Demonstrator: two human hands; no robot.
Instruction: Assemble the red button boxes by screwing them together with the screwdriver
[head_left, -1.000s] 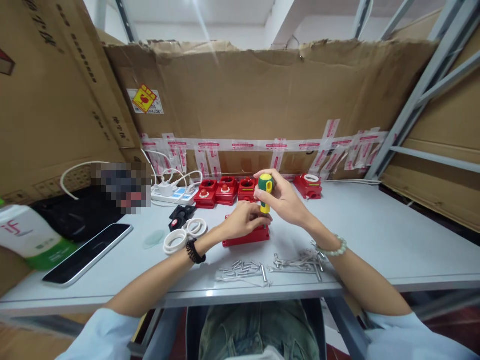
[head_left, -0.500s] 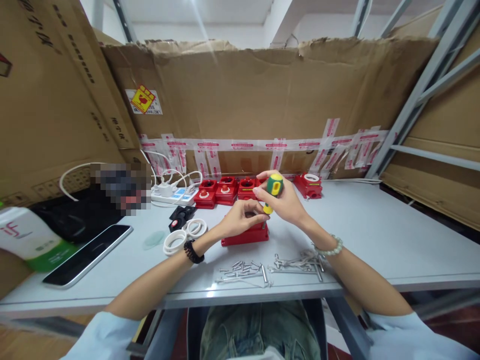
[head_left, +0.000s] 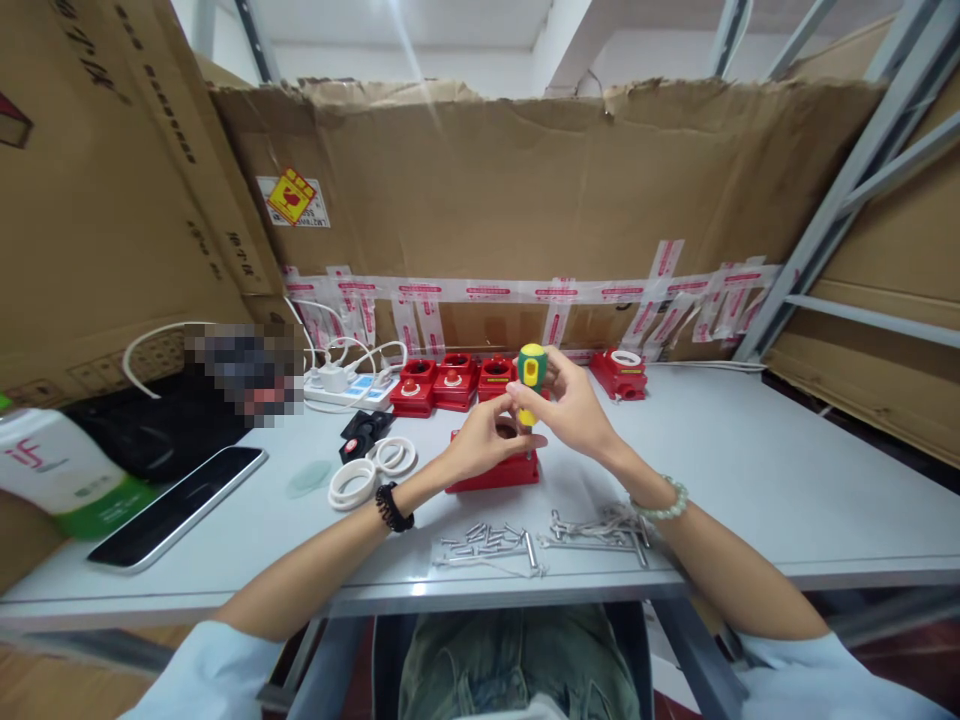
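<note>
Gripping the green-and-yellow screwdriver [head_left: 532,368] in my right hand [head_left: 574,408], I have my left hand [head_left: 480,440] over the red housing [head_left: 493,478] on the desk [head_left: 750,470], its hold unclear to me, while the bottle [head_left: 45,460] leftward reads "if" and a carton label [head_left: 319,207] "LM27".
</note>
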